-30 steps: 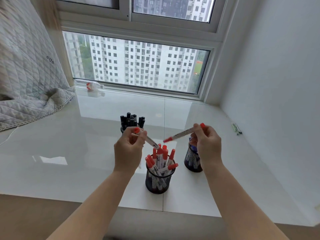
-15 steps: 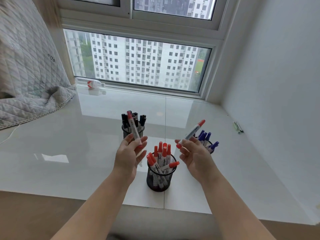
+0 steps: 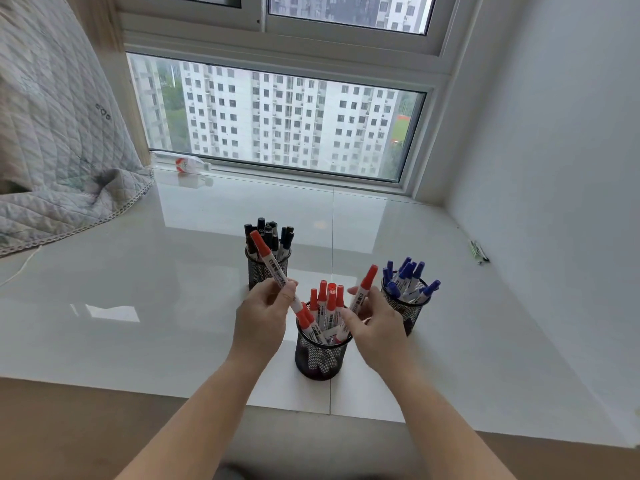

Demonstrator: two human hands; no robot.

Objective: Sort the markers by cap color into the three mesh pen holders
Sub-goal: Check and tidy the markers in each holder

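Left hand [image 3: 263,317] pinches a red-capped marker [image 3: 273,271] at its barrel, fingers curled round it. Marker is tilted, cap up and to the far left, lower end down at the rim of the near mesh holder [image 3: 320,358]. Its cap overlaps the far holder [image 3: 266,271] in view.

Right hand [image 3: 377,327] grips a second red-capped marker [image 3: 360,296], thumb and fingers closed on the barrel. Cap points up and to the far right, lower end dips into the near mesh holder's mouth.

Near mesh holder sits on the white glossy tabletop [image 3: 173,306] between the two hands and carries the red-capped markers [image 3: 325,299], caps up. Far holder, left of centre, carries the black-capped markers [image 3: 270,233]. Right holder [image 3: 405,306] carries the blue-capped markers [image 3: 405,275], just beyond the right hand. The three holders stand apart from each other.

Elsewhere: a quilted grey cover [image 3: 62,150] on the far left drapes onto the tabletop. A clear plastic bottle [image 3: 187,164] lies on its side at the window [image 3: 277,119]. A small green-and-black item [image 3: 479,251] lies near the right wall, too small to identify.
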